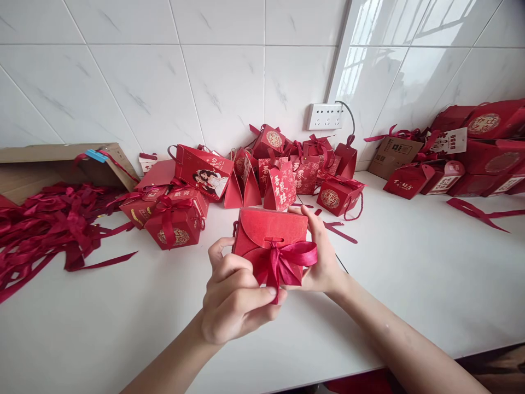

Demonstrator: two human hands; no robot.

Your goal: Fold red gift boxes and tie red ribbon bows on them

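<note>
Both hands are on a small red gift box [254, 223] held up over the white table. A dark red satin ribbon [283, 258] is threaded through a slot in its rounded flap and tied in a bow on the near face. My left hand [235, 295] pinches a hanging ribbon tail between thumb and finger. Around the box's right side and back, my right hand [324, 254] grips it with curved fingers, the thumb side near the top edge. The underside of the box is hidden.
Red gift boxes [176, 224] stand along the tiled wall. More boxes [494, 169] are stacked at the right. A pile of ribbons [61, 224] spills from a cardboard box [123, 164] at the left. Behind stands a white power strip [325, 116]. The white table [123, 323] has its edge nearby.
</note>
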